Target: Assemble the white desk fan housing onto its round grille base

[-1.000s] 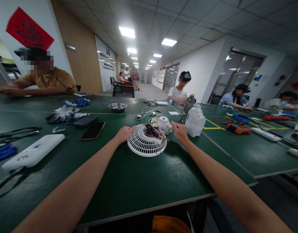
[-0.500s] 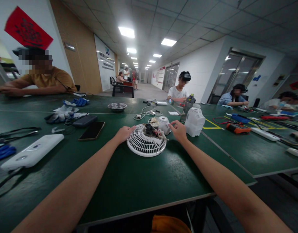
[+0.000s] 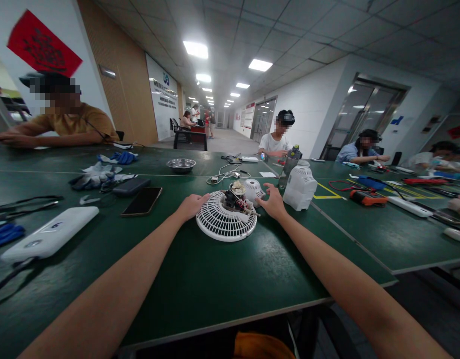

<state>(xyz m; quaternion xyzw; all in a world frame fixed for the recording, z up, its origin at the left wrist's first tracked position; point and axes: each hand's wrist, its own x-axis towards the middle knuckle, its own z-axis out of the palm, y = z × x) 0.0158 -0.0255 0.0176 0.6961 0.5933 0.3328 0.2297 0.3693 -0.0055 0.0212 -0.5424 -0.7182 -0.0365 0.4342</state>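
Observation:
A round white fan grille (image 3: pixel 224 224) lies on the green table, with a motor and wires (image 3: pixel 235 199) on top of it. My left hand (image 3: pixel 192 207) grips the grille's left edge, fingers closed on it. Just behind the motor on the right stands a white vented cover (image 3: pixel 254 190). My right hand (image 3: pixel 273 202) is beside this cover, thumb and fingers apart, holding nothing. To the right of that hand stands a white plastic housing (image 3: pixel 300 188), near a clear bottle (image 3: pixel 289 167).
On the left are a phone (image 3: pixel 142 202), a white power bank (image 3: pixel 52 234), a dark case (image 3: pixel 131 186) and gloves (image 3: pixel 97 175). A metal bowl (image 3: pixel 181 165) and white cables (image 3: pixel 226 174) lie behind. An orange multimeter (image 3: pixel 367 198) is at right. People sit around the table.
My right hand has shifted slightly left and its fingers have spread wider beside the vented cover. My left hand and the grille have stayed in place.

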